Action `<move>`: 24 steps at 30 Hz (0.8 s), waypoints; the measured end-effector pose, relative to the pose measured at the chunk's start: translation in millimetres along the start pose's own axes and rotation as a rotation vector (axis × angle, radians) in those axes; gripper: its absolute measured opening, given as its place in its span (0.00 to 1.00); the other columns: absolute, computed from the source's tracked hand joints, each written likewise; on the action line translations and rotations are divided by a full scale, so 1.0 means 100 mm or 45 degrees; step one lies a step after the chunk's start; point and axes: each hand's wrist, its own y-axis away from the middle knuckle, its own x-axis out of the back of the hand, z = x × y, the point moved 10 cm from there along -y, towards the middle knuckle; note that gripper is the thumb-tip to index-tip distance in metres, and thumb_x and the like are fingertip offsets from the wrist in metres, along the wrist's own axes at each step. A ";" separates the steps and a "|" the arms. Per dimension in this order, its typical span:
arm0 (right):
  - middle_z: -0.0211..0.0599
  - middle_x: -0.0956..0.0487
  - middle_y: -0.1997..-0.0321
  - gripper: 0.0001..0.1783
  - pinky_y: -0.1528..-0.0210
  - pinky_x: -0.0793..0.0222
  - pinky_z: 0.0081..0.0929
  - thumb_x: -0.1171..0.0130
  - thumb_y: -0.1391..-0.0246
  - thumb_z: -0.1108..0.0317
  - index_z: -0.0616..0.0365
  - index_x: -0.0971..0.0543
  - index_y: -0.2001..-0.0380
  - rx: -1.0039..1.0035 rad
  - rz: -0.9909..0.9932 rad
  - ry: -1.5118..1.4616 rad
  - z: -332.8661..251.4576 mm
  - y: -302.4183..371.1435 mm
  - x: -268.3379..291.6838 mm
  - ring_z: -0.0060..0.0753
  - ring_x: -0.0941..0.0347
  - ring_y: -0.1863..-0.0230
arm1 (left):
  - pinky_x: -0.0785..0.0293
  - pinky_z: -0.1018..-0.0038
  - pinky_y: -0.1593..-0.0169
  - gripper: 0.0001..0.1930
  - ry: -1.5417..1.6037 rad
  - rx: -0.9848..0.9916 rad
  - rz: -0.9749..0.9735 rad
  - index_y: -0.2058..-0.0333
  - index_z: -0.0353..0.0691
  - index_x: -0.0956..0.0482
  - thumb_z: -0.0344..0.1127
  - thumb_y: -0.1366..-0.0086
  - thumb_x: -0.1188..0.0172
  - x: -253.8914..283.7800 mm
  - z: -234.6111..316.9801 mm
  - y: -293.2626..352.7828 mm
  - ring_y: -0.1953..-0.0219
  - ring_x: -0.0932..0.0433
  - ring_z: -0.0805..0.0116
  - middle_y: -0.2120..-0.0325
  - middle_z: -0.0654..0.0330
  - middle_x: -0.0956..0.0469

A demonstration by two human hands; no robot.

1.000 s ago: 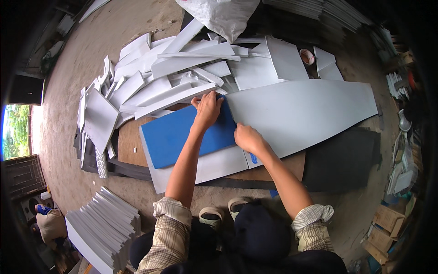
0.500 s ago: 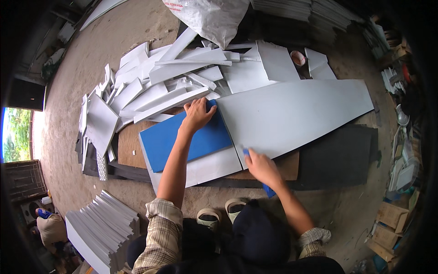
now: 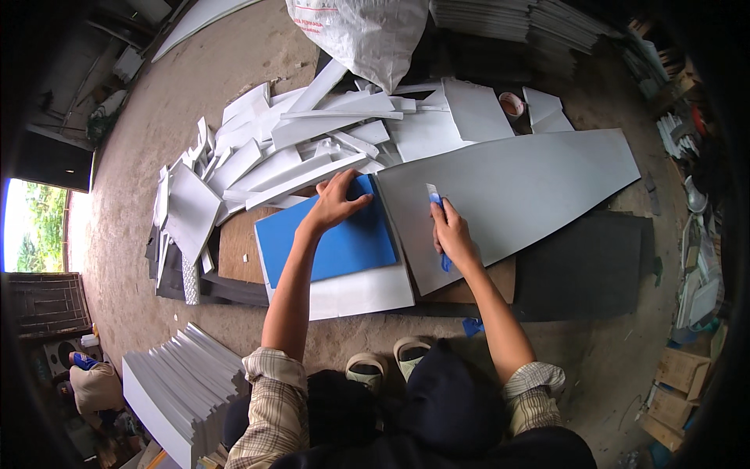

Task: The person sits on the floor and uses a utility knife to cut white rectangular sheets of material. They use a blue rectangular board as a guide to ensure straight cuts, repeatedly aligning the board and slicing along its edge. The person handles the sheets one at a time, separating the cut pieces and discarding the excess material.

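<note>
A flat blue rectangular board (image 3: pixel 332 242) lies on a white foam sheet piece (image 3: pixel 359 293). My left hand (image 3: pixel 337 205) grips the board's far edge near its right corner, fingers curled over it and thumb on the top face. Closed round a blue utility knife (image 3: pixel 434 197), my right hand (image 3: pixel 453 234) is above the large white sheet (image 3: pixel 516 187), blade end pointing away from me. A narrow gap separates the large sheet from the smaller white piece, beside the board's right edge.
White offcuts (image 3: pixel 273 156) are heaped beyond the board. A white sack (image 3: pixel 363 39) and tape roll (image 3: pixel 512 105) are farther back. Brown board (image 3: pixel 242 246) and dark sheets (image 3: pixel 586 270) lie underneath. Stacked white sheets (image 3: pixel 183 383) stand near left; cardboard boxes (image 3: pixel 678 371) are at right.
My right hand has moved away from me with the utility knife and over the large white sheet. The gap between the two white pieces now looks wider. My left hand stays at the blue board.
</note>
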 end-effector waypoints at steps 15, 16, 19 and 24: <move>0.47 0.27 0.76 0.17 0.76 0.31 0.35 0.57 0.43 0.68 0.67 0.41 0.54 0.431 0.071 0.680 -0.62 0.29 -0.50 0.42 0.28 0.79 | 0.51 0.64 0.49 0.26 0.016 -0.227 0.417 0.60 0.36 0.31 0.54 0.48 0.44 -0.13 -0.27 0.07 0.56 0.33 0.60 0.64 0.53 0.29; 0.50 0.27 0.75 0.15 0.75 0.30 0.37 0.57 0.43 0.68 0.67 0.40 0.56 0.472 0.118 0.751 -0.75 0.32 -0.53 0.46 0.27 0.76 | 0.51 0.65 0.48 0.26 0.011 -0.184 0.374 0.59 0.37 0.31 0.54 0.47 0.44 -0.15 -0.30 0.06 0.55 0.33 0.60 0.63 0.53 0.29; 0.53 0.27 0.72 0.12 0.78 0.28 0.34 0.58 0.43 0.68 0.65 0.39 0.60 0.535 0.193 0.940 -0.78 0.30 -0.67 0.48 0.25 0.75 | 0.52 0.66 0.46 0.26 0.015 -0.127 0.311 0.56 0.39 0.31 0.53 0.47 0.44 -0.21 -0.33 0.04 0.54 0.34 0.60 0.62 0.54 0.30; 0.55 0.27 0.76 0.10 0.81 0.27 0.31 0.58 0.42 0.68 0.65 0.39 0.65 0.438 0.124 1.284 -0.63 0.25 -0.87 0.45 0.24 0.76 | 0.52 0.65 0.48 0.25 0.037 -0.177 0.404 0.57 0.38 0.30 0.52 0.47 0.44 -0.20 -0.33 0.06 0.56 0.33 0.60 0.64 0.54 0.29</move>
